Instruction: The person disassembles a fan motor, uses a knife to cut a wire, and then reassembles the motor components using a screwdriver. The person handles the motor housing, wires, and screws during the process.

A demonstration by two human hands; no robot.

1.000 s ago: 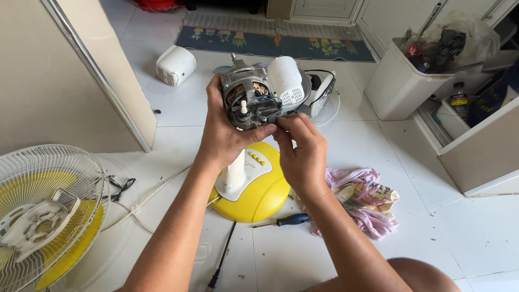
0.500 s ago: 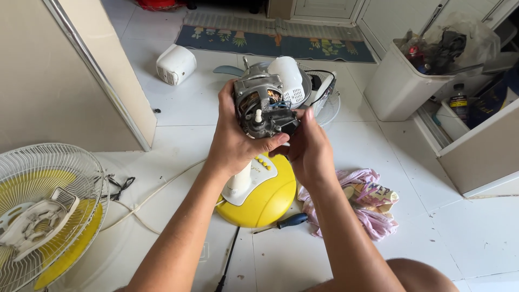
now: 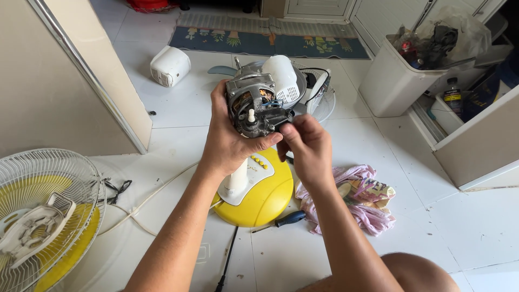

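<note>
Left hand (image 3: 230, 143) is gripping the bare fan motor (image 3: 258, 105) from the left, fingers clamped round its housing; it's sitting atop the stand over the yellow base (image 3: 265, 200); right hand (image 3: 305, 146) is pinching the motor's dark front part, fingertips together; screwdriver (image 3: 286, 219) is lying beside base; fan grille (image 3: 46, 211) is resting far left.

So the bare metal fan motor (image 3: 258, 108) sits up top of the white stand over the round yellow plastic fan base (image 3: 259, 197), left hand (image 3: 230, 143) wrapped around its left side, right hand (image 3: 305, 145) touching its right. Near and right of the base lies the blue-handled screwdriver (image 3: 289, 219), with the crumpled pink cloth (image 3: 357, 197) just right of that. The white wire fan grille (image 3: 40, 216) is far left, near edge. The small white plastic motor cover (image 3: 170, 65) lies far left of the motor, the white plastic bin (image 3: 390, 81) far right.
</note>
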